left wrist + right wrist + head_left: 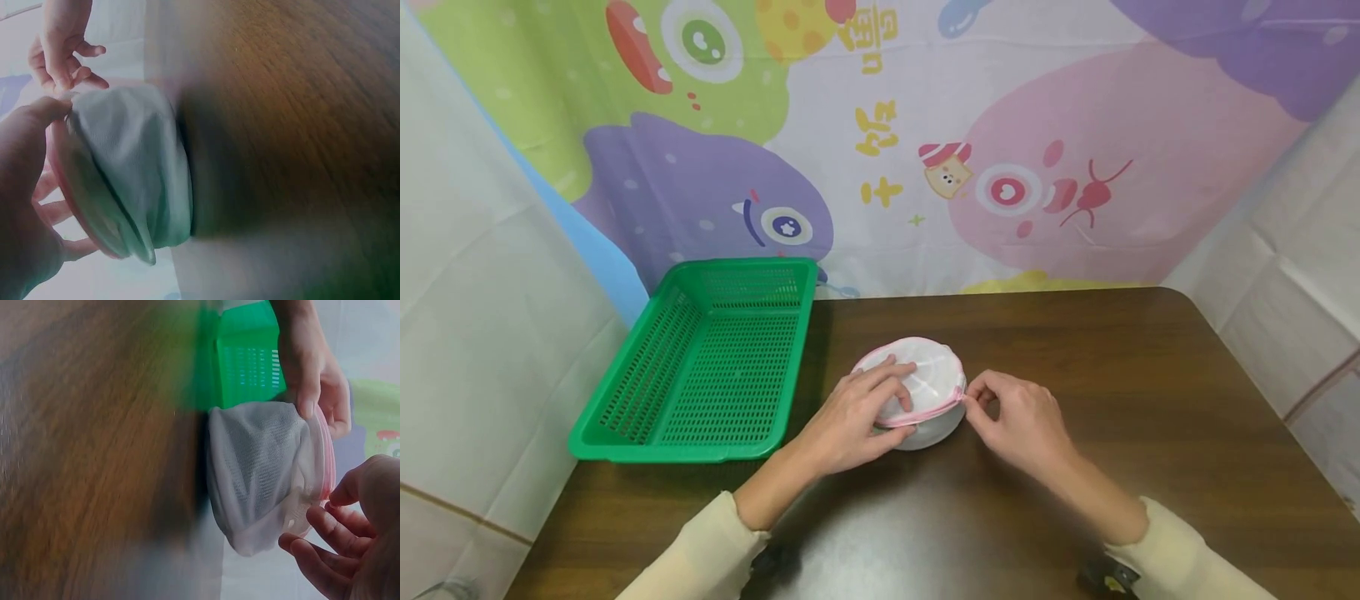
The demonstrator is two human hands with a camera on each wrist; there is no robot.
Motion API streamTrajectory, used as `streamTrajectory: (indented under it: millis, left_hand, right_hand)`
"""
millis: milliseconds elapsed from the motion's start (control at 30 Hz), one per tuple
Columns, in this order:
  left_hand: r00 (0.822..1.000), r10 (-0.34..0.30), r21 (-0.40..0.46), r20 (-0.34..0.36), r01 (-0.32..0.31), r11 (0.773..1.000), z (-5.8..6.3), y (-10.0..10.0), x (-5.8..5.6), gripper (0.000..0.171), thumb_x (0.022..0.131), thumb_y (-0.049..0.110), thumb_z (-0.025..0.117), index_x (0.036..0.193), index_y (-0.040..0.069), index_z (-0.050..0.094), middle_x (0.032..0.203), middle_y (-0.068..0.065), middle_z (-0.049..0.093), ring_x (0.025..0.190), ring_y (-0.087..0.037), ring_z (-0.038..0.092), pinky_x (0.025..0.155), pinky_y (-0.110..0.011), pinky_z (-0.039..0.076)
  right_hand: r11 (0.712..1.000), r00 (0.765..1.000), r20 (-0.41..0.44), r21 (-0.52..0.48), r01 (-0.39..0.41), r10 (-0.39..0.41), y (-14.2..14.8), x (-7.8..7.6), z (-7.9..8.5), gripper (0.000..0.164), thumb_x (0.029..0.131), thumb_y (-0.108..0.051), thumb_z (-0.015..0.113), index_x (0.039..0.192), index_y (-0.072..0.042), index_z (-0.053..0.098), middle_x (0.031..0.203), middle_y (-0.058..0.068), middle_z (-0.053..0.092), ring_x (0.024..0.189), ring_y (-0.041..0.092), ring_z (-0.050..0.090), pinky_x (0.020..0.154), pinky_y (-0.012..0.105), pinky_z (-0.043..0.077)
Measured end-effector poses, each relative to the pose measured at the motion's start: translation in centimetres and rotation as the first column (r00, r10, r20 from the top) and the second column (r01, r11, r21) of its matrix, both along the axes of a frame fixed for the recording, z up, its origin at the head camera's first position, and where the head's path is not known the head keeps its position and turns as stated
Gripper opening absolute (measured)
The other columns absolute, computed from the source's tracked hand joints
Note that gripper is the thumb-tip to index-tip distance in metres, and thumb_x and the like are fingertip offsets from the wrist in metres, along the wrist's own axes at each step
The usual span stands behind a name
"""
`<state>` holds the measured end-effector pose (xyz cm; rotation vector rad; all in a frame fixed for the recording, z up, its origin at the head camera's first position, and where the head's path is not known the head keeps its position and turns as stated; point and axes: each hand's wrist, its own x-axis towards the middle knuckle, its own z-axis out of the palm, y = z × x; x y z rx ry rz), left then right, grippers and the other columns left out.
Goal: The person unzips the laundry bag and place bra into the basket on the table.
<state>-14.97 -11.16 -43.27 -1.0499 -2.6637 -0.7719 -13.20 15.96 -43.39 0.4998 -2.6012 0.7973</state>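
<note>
A round white mesh laundry bag (925, 372) with a pink zipper rim stands on the brown table, its grey mesh side (134, 156) facing the left wrist view. My left hand (859, 410) holds the bag at its left front, fingers spread over the top and thumb at the rim. At the right end of the rim, my right hand (1021, 417) pinches the zipper pull (959, 395) between thumb and index finger. In the right wrist view, the pink zipper (327, 456) runs between the two hands.
A green plastic basket (803, 350) with slotted walls stands left of the bag. Behind the wooden table (1120, 358) hangs a cartoon-print cloth (895, 242). Pale tiled walls (1300, 275) rise on both sides.
</note>
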Motion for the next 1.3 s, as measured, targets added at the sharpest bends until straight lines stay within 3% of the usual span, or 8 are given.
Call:
streamTrajectory:
  millis: [433,667,933,1300]
  left_hand:
    - [0.997,0.017,0.034,0.081,-0.02,0.999,-0.4,-1.0,0.0,0.044,0.088,0.037,0.089,0.12,0.019,0.065,0.165,-0.011,0.064,0.158,-0.038,0.058,0.12,-0.068,0.053]
    - [0.986,0.057,0.069,0.158,-0.069,0.995,-0.7,-1.3,0.1,0.044,0.094,0.034,0.088,0.126,0.016,0.063,0.166,-0.013,0.063,0.155,-0.04,0.062,0.118,-0.054,0.059]
    - [0.987,0.037,0.061,0.159,-0.047,0.997,-1.0,-0.8,0.1,0.044,0.095,0.032,0.089,0.128,0.016,0.064,0.163,-0.011,0.065,0.148,-0.036,0.068,0.116,-0.052,0.062]
    - [0.989,0.026,0.031,0.146,-0.031,0.999,-1.2,-0.4,0.0,0.044,0.098,0.032,0.088,0.133,0.016,0.066,0.163,-0.011,0.064,0.148,-0.036,0.068,0.117,-0.053,0.061]
  right_hand:
    - [0.997,0.993,0.094,-0.021,0.079,-0.077,1.5,-1.3,-0.2,0.009,0.097,-0.014,0.081,0.091,-0.016,0.075,0.08,-0.001,0.078,0.063,0.011,0.055,0.068,0.032,0.041]
    - [0.992,0.988,0.104,-0.038,0.121,-0.116,2.4,-1.9,-0.5,0.007,0.097,-0.014,0.079,0.091,-0.015,0.075,0.078,-0.001,0.078,0.065,0.013,0.057,0.072,0.037,0.044]
    - [0.984,0.983,0.108,-0.08,0.16,-0.151,3.2,-2.0,-0.3,0.008,0.098,-0.014,0.078,0.091,-0.015,0.074,0.081,0.002,0.079,0.069,0.016,0.07,0.072,0.038,0.045]
    - [0.98,0.974,0.154,-0.082,0.18,-0.166,3.3,-1.8,-0.2,0.006,0.098,-0.016,0.075,0.095,-0.013,0.071,0.085,0.006,0.077,0.07,0.017,0.059,0.072,0.035,0.042]
